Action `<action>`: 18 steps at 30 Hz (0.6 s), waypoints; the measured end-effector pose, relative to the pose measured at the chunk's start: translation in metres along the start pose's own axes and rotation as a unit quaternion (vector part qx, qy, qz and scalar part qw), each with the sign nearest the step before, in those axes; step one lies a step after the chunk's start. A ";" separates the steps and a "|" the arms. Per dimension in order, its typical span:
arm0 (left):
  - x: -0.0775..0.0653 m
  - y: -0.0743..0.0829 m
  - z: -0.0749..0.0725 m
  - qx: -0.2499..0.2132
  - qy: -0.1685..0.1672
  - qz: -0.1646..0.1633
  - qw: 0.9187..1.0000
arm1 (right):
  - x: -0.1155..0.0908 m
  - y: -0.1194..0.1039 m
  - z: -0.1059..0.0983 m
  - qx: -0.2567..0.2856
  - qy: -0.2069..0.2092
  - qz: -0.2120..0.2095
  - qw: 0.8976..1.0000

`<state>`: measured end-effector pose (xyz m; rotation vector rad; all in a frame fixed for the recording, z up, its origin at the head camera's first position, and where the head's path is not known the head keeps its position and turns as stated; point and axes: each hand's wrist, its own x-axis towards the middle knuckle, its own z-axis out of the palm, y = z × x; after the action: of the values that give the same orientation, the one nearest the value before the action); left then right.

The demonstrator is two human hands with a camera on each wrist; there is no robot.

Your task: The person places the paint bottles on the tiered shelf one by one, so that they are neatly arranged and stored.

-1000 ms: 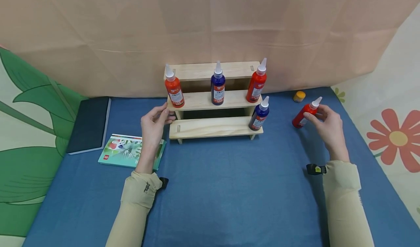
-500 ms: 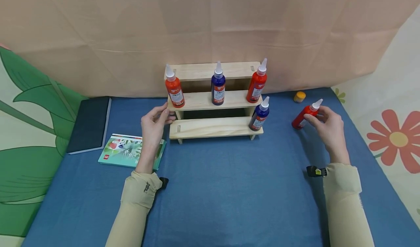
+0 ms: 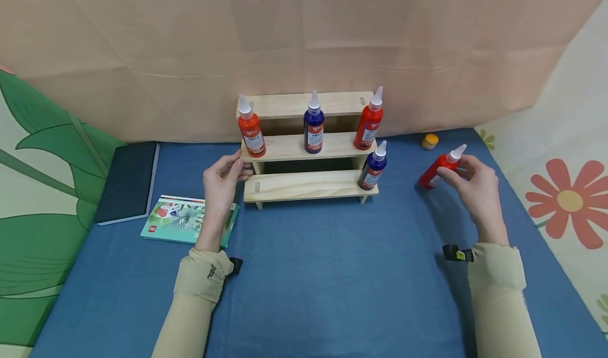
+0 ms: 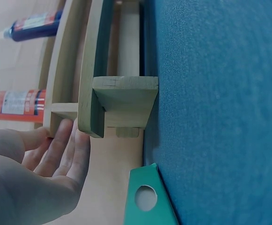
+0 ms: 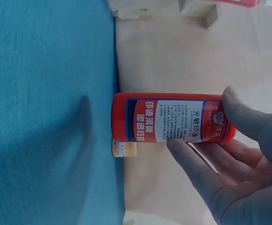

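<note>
My right hand [image 3: 476, 189] grips a red stamp-ink bottle [image 5: 168, 117] with a white nozzle, thumb on one side and fingers on the other. The bottle leans to the right, its base close over the blue cloth. My left hand [image 3: 222, 181] holds the left end of the middle board of a three-step wooden rack [image 3: 304, 186], thumb at the board's end and fingers below it. On that middle board stand an orange-red bottle [image 3: 252, 134], a blue bottle [image 3: 314, 131] and a red bottle [image 3: 368, 125]. Another blue bottle [image 3: 372, 172] stands on the lowest step, far right.
A small yellow-capped jar [image 3: 429, 141] stands behind the held bottle. Left of the rack lie a teal booklet [image 3: 176, 218], partly behind my left forearm, and a dark notebook [image 3: 127, 181]. A beige cloth [image 3: 304, 36] hangs behind the rack.
The red bottle in my right hand has shifted slightly left and leans a little more. My left hand stays at the rack. The head view has shifted slightly.
</note>
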<state>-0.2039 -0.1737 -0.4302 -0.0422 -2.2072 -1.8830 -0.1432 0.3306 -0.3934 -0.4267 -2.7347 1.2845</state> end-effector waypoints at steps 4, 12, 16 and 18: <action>0.000 0.000 0.000 -0.003 -0.003 -0.001 1.000 | -0.005 -0.004 0.001 0.004 -0.003 -0.011 1.000; -0.001 0.001 0.001 0.003 -0.004 -0.003 1.000 | -0.014 -0.012 0.003 -0.003 -0.008 -0.027 1.000; 0.000 0.001 0.001 0.000 -0.003 0.004 1.000 | -0.017 -0.017 0.005 -0.013 -0.011 -0.043 0.999; 0.001 0.000 0.000 -0.003 -0.002 0.007 1.000 | -0.019 -0.020 0.006 -0.016 -0.012 -0.048 0.999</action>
<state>-0.2045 -0.1733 -0.4297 -0.0615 -2.1972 -1.8851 -0.1305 0.3087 -0.3810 -0.2809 -2.7630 1.2315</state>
